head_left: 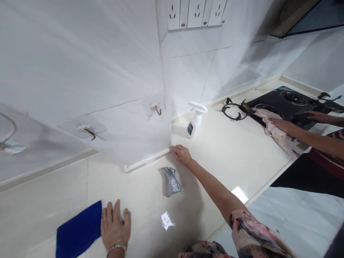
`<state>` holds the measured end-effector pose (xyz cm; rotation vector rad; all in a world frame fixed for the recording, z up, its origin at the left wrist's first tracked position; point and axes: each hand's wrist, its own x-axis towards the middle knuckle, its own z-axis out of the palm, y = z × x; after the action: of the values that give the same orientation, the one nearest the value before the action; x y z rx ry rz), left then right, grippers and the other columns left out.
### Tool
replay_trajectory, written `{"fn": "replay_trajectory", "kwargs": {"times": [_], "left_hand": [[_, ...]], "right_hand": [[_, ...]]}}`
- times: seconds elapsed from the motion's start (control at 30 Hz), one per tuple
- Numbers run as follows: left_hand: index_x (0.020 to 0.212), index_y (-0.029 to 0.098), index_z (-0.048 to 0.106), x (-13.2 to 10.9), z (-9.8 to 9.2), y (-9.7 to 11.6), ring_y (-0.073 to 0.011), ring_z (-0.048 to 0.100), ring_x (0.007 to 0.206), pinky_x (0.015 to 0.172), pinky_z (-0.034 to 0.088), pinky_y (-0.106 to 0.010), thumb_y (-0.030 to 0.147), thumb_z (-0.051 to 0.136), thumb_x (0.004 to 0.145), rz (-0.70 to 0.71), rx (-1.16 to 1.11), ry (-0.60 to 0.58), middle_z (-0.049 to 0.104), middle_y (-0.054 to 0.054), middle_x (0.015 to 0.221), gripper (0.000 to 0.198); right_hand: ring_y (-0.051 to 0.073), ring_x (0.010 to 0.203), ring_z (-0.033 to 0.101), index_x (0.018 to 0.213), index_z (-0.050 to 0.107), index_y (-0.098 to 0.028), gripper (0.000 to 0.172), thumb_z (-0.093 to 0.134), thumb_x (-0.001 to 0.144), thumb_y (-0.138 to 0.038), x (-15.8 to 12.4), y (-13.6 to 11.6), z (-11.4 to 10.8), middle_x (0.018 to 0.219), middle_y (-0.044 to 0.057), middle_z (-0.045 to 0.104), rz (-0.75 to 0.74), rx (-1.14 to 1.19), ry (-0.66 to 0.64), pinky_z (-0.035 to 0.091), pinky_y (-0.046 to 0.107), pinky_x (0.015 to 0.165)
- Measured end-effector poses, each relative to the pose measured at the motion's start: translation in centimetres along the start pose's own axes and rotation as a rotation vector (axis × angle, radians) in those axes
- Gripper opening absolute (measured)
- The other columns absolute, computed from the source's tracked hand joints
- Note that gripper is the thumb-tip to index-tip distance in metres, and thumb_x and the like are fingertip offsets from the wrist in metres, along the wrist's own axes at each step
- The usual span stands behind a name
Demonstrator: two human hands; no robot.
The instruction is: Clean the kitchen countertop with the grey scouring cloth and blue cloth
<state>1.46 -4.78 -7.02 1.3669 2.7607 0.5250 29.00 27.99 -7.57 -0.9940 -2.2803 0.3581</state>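
Note:
My left hand [115, 222] lies flat on the cream countertop [134, 200], fingers stretched out, a bracelet at the wrist. Its fingers border the right edge of a folded blue cloth [79, 229]. My right hand [182, 154] reaches to the wall corner, at the end of the low white ledge [147, 160]. Its fingers are pressed together against the edge there; whatever they hold, if anything, is hidden. Between my hands a crumpled silver mesh scouring pad [171, 181] rests on the counter. Behind my right hand a white spray bottle [196, 120] stands upright.
At the right a co-worker's hands [282, 126] work with a pink cloth [268, 120] on a black gas hob [290, 98]. A pan support [234, 111] lies beside it. Hooks [156, 107] stick out from the wall, below sockets [197, 14].

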Motion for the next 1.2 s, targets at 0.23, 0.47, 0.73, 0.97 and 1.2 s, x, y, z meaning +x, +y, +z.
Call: {"fn": "replay_trajectory", "kwargs": {"times": [0.23,0.47,0.73,0.97,1.2], "left_hand": [[0.15,0.013,0.051,0.0,-0.3,0.1,-0.0342,0.026,0.157,0.129,0.024,-0.055,0.05,0.033,0.098,-0.005,0.001,-0.001,0.04,-0.02,0.164,0.066],[0.149,0.013,0.051,0.0,-0.6,0.3,-0.0337,0.027,0.157,0.129,0.024,-0.054,0.049,0.035,0.097,-0.012,0.003,-0.004,0.039,-0.02,0.165,0.065],[0.147,0.011,0.054,-0.1,-0.8,0.7,-0.0329,0.027,0.158,0.129,0.025,-0.053,0.049,0.033,0.099,0.009,0.006,0.032,0.042,-0.022,0.163,0.065],[0.147,0.009,0.052,0.1,-0.7,0.8,-0.0338,0.024,0.158,0.129,0.024,-0.054,0.052,0.03,0.099,0.012,0.011,0.009,0.041,-0.024,0.162,0.068],[0.148,0.01,0.051,0.1,-0.8,0.9,-0.0328,0.023,0.159,0.129,0.023,-0.053,0.053,0.03,0.098,-0.007,0.02,-0.018,0.041,-0.023,0.163,0.069]], "right_hand": [[0.019,0.089,0.067,0.115,0.073,-0.024,0.031,0.049,0.097,-0.016,-1.3,-0.2,0.2,0.098,0.005,0.076,0.123,0.067,0.136,0.056,0.03,0.081],[0.02,0.094,0.065,0.114,0.074,-0.027,0.029,0.052,0.098,-0.018,-1.0,0.2,0.4,0.098,0.006,0.072,0.18,0.042,0.173,0.054,0.028,0.077],[0.016,0.082,0.059,0.121,0.069,-0.03,0.031,0.048,0.1,-0.021,-0.9,0.4,0.8,0.091,0.001,0.064,0.126,0.003,0.13,0.048,0.024,0.067],[0.02,0.09,0.059,0.118,0.068,-0.025,0.031,0.048,0.096,-0.018,-0.1,1.1,0.1,0.096,0.005,0.065,0.018,-0.024,0.05,0.05,0.029,0.076],[0.02,0.085,0.057,0.103,0.068,-0.024,0.021,0.049,0.097,-0.017,0.8,1.5,-1.2,0.088,0.005,0.064,-0.103,-0.001,-0.024,0.048,0.031,0.077]]}}
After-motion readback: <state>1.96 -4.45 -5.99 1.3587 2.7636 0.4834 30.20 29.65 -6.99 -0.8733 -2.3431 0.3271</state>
